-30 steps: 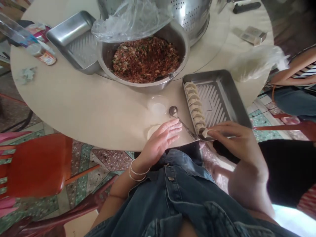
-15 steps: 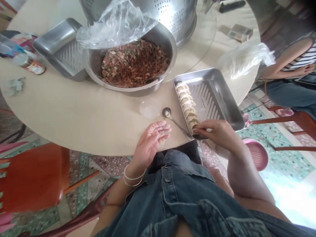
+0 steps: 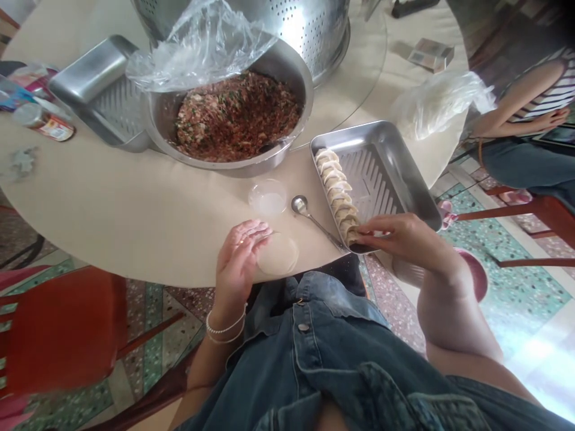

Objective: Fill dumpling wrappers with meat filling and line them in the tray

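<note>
My right hand [image 3: 398, 234] reaches over the near side of a metal tray [image 3: 415, 179], thumb and fingers pinched on the dumpling at the near end of a row. That row of dumplings [image 3: 338, 187] runs along the tray's left wall. Floury and loosely extended, the fingers of my left hand [image 3: 240, 251] hold nothing. They lie beside a round dumpling wrapper [image 3: 279, 254] at the table's front edge. A spoon [image 3: 317, 222] rests between wrapper and tray, and behind the wrapper stands a small clear bowl [image 3: 268, 197] with whitish contents.
A large metal bowl [image 3: 305, 114] of minced filling [image 3: 238, 120] stands behind, partly under a plastic bag [image 3: 202, 51]. Farther back is a colander [image 3: 309, 36]. Another tray [image 3: 90, 72] and a jar [image 3: 45, 121] are left. A bagged pale item [image 3: 435, 105] lies right, near a seated person [image 3: 534, 114].
My left hand has moved left, uncovering the round wrapper on the table. My right hand stays at the near end of the dumpling row. The view has shifted slightly.
</note>
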A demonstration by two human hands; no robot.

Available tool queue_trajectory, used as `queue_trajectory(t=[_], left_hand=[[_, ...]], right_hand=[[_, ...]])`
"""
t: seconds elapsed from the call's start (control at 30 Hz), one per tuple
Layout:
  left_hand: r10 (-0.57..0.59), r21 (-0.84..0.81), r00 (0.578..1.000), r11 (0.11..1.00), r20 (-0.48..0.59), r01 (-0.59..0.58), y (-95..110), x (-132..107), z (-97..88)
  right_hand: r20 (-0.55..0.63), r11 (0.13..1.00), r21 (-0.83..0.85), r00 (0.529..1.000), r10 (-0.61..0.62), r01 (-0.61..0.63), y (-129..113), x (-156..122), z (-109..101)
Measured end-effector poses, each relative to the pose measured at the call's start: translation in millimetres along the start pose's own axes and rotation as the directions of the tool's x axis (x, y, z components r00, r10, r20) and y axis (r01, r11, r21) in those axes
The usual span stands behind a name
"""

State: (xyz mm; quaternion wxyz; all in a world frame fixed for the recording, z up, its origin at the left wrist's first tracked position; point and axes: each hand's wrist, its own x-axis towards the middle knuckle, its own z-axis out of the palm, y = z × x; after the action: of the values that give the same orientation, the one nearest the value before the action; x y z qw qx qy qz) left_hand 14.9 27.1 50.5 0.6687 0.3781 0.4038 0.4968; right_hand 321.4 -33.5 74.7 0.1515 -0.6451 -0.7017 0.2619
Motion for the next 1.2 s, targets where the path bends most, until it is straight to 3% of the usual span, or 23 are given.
queue_trajectory(t=[0.1, 0.2, 0.33, 0.53, 0.63, 0.7, 0.83, 1.0, 1.1, 1.2], left_hand=[[0.082, 0.171, 0.986, 0.984, -0.144, -0.057, -3, 2, -16.3], [0.143, 0.294, 0.966, 0.953, -0.217, -0.075, -5, 1, -24.3], [0.155, 0.47, 0.97, 0.881, -0.188, -0.05, -7, -3, -25.4], [0.164, 0.512, 0.978, 0.855, -0.127, -0.077, -11, -2, -24.7], [0.177, 0.536, 0.977, 0.84, -0.114, -0.09, -11, -2, -25.1], [0.204, 0.581, 0.973, 0.807, -0.112, -0.102, -12, -1, -26.9], [0.282, 0.745, 0.959, 0.645, -0.025, -0.17, -16, 1, -34.1], [0.364, 0.883, 0.884, 0.25, 0.295, -0.398, -22, 6, -36.7], [0.349, 0.868, 0.856, 0.184, 0.381, -0.461, -24, 6, -35.4], [0.348, 0.868, 0.857, 0.183, 0.381, -0.461, -24, 5, -36.2]], right_hand=[[-0.133, 0.999, -0.012, 0.99, 0.046, -0.048, 0, 2, 0], [-0.107, 0.993, -0.102, 0.993, 0.042, -0.053, 1, 7, 5], [-0.051, 0.985, -0.169, 0.999, 0.019, -0.027, 6, 11, 11], [0.019, 0.978, -0.207, 1.0, -0.005, 0.009, 6, 15, 7], [0.031, 0.991, -0.133, 1.0, 0.004, 0.0, 4, 17, 3], [-0.027, 0.997, -0.058, 0.999, 0.043, -0.045, 2, 19, 0], [-0.159, 0.984, 0.008, 0.971, 0.179, -0.18, 1, 26, 2], [-0.142, 0.995, -0.019, 0.985, 0.097, -0.101, -1, 37, 19], [-0.14, 0.997, -0.021, 0.988, 0.067, -0.071, -4, 39, 20], [-0.163, 0.989, -0.049, 0.978, 0.129, -0.139, -2, 42, 11]])
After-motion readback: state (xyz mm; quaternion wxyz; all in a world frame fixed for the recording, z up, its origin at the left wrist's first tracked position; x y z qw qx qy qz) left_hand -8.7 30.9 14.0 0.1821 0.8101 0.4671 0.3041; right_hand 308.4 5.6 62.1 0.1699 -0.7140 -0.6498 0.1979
